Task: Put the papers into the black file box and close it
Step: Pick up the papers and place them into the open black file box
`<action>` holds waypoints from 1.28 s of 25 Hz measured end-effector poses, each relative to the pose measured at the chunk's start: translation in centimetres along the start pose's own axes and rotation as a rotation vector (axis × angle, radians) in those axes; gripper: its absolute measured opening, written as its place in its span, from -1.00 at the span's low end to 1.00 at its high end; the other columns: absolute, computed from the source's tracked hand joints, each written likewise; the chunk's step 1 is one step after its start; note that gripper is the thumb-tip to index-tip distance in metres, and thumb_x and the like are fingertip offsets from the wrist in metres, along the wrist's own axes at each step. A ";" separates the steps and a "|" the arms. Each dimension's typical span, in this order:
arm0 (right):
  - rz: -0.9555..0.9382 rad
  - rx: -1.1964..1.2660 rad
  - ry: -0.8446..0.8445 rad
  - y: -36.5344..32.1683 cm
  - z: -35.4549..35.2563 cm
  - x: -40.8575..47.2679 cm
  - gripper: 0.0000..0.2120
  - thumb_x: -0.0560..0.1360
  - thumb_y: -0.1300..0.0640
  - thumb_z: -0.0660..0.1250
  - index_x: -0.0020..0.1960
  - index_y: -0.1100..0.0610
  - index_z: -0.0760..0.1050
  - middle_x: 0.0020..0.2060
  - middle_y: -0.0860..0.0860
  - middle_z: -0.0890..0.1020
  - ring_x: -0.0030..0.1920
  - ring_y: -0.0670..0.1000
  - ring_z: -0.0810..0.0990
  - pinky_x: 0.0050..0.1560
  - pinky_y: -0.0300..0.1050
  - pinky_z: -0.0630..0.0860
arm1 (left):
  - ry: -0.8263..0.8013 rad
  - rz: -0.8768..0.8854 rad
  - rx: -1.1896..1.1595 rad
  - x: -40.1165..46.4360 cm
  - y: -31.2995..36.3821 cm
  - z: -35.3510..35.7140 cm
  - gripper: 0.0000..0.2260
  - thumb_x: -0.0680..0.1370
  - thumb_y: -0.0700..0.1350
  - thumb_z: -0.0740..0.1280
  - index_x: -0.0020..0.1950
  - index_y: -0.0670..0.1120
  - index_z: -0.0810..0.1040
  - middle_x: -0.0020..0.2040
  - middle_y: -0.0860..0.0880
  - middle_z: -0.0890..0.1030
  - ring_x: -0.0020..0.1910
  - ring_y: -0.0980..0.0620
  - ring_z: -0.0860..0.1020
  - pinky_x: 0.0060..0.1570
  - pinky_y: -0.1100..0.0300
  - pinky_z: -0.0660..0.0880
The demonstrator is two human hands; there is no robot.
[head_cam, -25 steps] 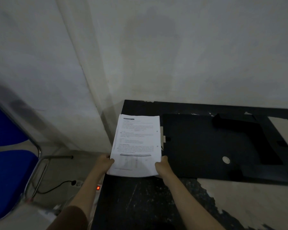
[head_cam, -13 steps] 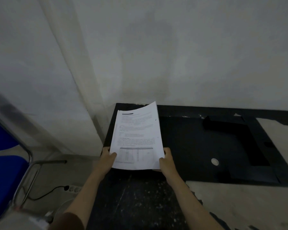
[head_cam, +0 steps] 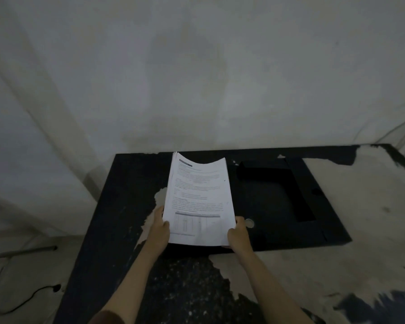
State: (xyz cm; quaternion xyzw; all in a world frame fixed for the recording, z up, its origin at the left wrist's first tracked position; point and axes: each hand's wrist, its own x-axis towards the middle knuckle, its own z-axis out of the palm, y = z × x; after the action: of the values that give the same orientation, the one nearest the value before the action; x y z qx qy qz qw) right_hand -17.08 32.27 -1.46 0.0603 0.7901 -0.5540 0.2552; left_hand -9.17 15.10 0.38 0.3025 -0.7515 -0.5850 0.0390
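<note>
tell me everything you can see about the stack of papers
The stack of papers is white, printed with text and a table near its bottom. It is several sheets thick, tilted up, its top edge sagging. The left hand and right hand grip its lower corners, above the table beside the open black file box.

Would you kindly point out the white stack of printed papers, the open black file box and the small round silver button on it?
White stack of printed papers (head_cam: 198, 202): head view, middle of top sheet.
Open black file box (head_cam: 262, 202): head view, flat inner panel.
Small round silver button (head_cam: 250, 223): head view, its centre.
</note>
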 end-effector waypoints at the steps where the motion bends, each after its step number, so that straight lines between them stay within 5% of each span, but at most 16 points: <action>1: 0.012 -0.010 -0.003 0.1 -0.9 0.1 -0.68 0.57 0.37 -0.02 0.30 0.25 0.24 0.04 0.09 0.43 0.02 0.02 0.42 -0.02 -0.18 0.45 | -0.011 -0.002 -0.004 0.0 0.2 1.0 -0.55 0.57 -0.36 -0.03 0.46 -0.14 0.10 0.33 -0.08 0.35 0.17 0.06 0.33 0.22 0.19 0.27; 10: -0.003 -0.135 -0.176 0.8 -5.8 2.3 -0.61 0.54 0.33 0.04 0.36 0.23 0.25 0.25 0.17 0.45 0.12 0.02 0.43 0.22 -0.10 0.40 | 0.004 -0.063 0.011 0.9 0.6 5.9 -0.54 0.57 -0.36 -0.03 0.47 -0.15 0.07 0.36 -0.20 0.37 0.13 0.01 0.35 0.24 0.12 0.29; 14: -0.215 -0.206 -0.308 0.8 -8.7 2.3 -0.57 0.54 0.31 0.08 0.38 0.08 0.32 0.30 0.00 0.41 0.30 -0.01 0.40 0.41 -0.13 0.25 | -0.014 -0.118 0.020 1.3 0.1 6.5 -0.54 0.57 -0.34 0.00 0.48 -0.15 0.06 0.37 -0.18 0.35 0.13 0.01 0.34 0.28 0.06 0.30; 16: -0.364 -0.352 -0.100 1.5 -11.7 2.6 -0.57 0.55 0.33 0.13 0.40 0.10 0.29 0.37 0.02 0.35 0.40 0.00 0.28 0.42 -0.20 0.13 | -0.018 -0.136 0.012 1.5 0.0 6.7 -0.54 0.57 -0.31 0.04 0.48 -0.15 0.07 0.38 -0.17 0.35 0.15 0.01 0.34 0.26 0.09 0.29; 18: -0.452 -0.671 0.162 2.6 -15.1 3.5 -0.53 0.56 0.25 0.16 0.45 0.08 0.21 0.48 0.08 0.22 0.52 0.08 0.07 0.49 -0.05 0.04 | -0.018 -0.134 0.018 1.5 -0.1 6.9 -0.53 0.57 -0.31 0.06 0.48 -0.15 0.08 0.38 -0.15 0.34 0.17 0.01 0.34 0.31 0.07 0.27; 21: -0.245 -1.011 0.227 4.1 -18.9 5.0 -0.39 0.57 -0.09 0.09 0.52 -0.04 -0.09 0.55 0.04 -0.09 0.53 0.16 -0.20 0.49 0.22 -0.14 | 0.003 -0.107 0.047 1.5 -0.1 7.3 -0.47 0.54 -0.39 0.05 0.49 -0.13 0.05 0.42 -0.17 0.31 0.28 -0.08 0.33 0.40 0.01 0.21; 24: -0.077 -0.993 0.153 5.6 -20.4 5.7 -0.22 0.47 -0.35 0.03 0.50 -0.11 -0.30 0.53 0.04 -0.27 0.50 0.21 -0.31 0.44 0.33 -0.23 | 0.027 -0.080 0.052 1.3 0.0 7.9 -0.43 0.53 -0.43 0.02 0.51 -0.11 0.02 0.44 -0.17 0.29 0.33 -0.08 0.31 0.42 0.03 0.17; 32: -0.047 -0.987 0.183 6.8 -20.3 6.0 -0.18 0.44 -0.38 0.01 0.51 -0.07 -0.28 0.53 0.05 -0.25 0.51 0.20 -0.30 0.43 0.34 -0.24 | 0.057 -0.062 0.010 0.4 -0.5 8.9 -0.38 0.49 -0.48 0.01 0.51 -0.09 0.06 0.46 -0.14 0.27 0.39 -0.09 0.27 0.48 0.01 0.13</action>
State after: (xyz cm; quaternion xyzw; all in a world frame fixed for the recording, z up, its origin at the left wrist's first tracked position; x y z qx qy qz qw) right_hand -26.54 52.14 -4.87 -0.0369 0.9782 -0.1123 0.1706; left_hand -12.99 22.48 -2.98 0.3421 -0.7435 -0.5732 0.0406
